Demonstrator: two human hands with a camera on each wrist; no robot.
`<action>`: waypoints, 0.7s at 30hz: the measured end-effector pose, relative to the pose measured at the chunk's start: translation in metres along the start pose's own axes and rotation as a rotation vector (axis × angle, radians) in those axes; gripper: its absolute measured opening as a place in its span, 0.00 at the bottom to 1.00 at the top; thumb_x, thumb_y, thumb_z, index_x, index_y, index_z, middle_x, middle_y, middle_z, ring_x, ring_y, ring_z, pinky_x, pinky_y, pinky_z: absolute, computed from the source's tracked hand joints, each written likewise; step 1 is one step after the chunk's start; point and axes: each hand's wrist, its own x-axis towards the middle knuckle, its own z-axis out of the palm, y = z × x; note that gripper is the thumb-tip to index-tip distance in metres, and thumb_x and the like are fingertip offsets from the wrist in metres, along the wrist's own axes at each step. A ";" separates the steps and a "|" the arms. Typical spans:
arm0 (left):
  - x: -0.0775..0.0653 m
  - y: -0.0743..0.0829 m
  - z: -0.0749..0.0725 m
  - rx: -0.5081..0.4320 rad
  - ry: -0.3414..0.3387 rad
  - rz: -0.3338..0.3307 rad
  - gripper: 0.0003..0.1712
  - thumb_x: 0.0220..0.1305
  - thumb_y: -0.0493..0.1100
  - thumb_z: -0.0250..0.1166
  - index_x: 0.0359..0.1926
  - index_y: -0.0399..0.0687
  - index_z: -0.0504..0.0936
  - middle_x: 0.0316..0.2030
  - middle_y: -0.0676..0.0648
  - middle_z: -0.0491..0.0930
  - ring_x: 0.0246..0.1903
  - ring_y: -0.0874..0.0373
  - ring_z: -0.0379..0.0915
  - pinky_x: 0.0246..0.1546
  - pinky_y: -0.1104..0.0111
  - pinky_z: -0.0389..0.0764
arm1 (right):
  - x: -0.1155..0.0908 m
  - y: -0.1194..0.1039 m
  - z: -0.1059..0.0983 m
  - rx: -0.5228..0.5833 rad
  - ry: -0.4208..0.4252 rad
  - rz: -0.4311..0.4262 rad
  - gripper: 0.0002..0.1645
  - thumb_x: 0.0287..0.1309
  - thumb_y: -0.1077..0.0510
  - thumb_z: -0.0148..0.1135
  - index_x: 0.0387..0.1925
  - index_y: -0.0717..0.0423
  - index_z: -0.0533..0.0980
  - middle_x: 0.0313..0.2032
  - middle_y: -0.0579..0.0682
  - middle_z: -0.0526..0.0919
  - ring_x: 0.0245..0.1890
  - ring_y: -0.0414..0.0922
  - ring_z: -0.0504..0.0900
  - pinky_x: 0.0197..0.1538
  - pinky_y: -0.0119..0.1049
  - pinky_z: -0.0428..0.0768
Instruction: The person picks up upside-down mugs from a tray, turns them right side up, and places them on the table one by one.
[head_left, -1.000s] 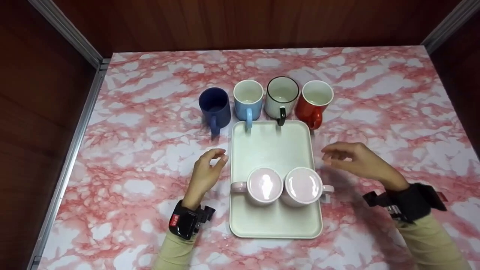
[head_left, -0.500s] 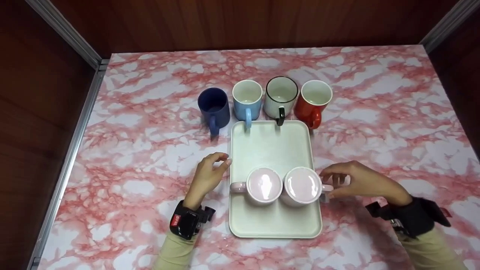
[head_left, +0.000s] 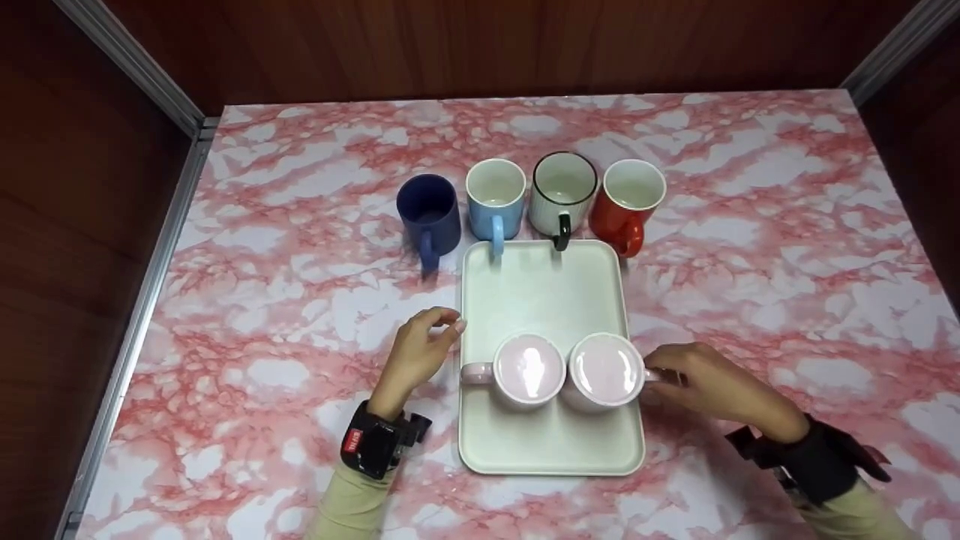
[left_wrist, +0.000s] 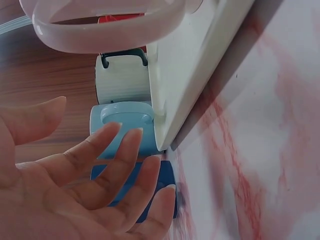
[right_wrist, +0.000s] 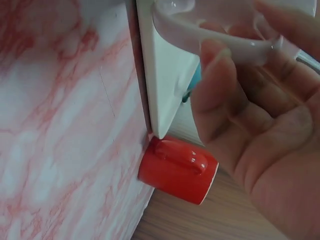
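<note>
Two pale pink mugs stand side by side on the cream tray (head_left: pixel 551 446), their handles pointing outward. I cannot tell whether their shiny pink tops are insides or upturned bases. At the right pink mug (head_left: pixel 606 371), my right hand (head_left: pixel 705 381) grips the handle (right_wrist: pixel 220 41) between thumb and fingers. My left hand (head_left: pixel 418 351) hovers by the tray's left edge, fingers loosely bent and holding nothing. Nearest to it is the left pink mug (head_left: pixel 529 371), whose handle (left_wrist: pixel 107 37) hangs above that hand in the left wrist view.
Behind the tray stands a row of upright mugs: dark blue (head_left: pixel 431 225), light blue (head_left: pixel 496 214), white with a black rim (head_left: pixel 559 214) and red (head_left: pixel 619 221). Some handles reach over the tray's far edge. A brown wooden wall (head_left: pixel 525 49) rises behind the marbled table (head_left: pixel 285 247).
My right hand has moved down toward me from beside the tray and taken hold of the right pink mug's handle. My left hand has shifted slightly closer to the tray. The mugs stay put.
</note>
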 end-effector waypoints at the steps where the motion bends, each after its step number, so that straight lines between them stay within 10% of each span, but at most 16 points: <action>1: 0.000 0.000 0.000 -0.001 -0.001 -0.004 0.15 0.62 0.42 0.58 0.44 0.35 0.78 0.43 0.38 0.77 0.46 0.44 0.72 0.47 0.57 0.72 | 0.000 -0.001 0.001 -0.013 0.012 0.001 0.09 0.46 0.67 0.67 0.32 0.55 0.79 0.29 0.42 0.80 0.30 0.34 0.75 0.31 0.28 0.73; 21: -0.002 0.000 -0.001 -0.032 -0.018 0.003 0.14 0.63 0.41 0.57 0.44 0.33 0.77 0.39 0.39 0.79 0.42 0.46 0.74 0.47 0.60 0.73 | 0.001 -0.018 0.016 -0.277 0.109 0.060 0.19 0.35 0.72 0.66 0.18 0.52 0.65 0.20 0.39 0.64 0.19 0.33 0.62 0.21 0.28 0.63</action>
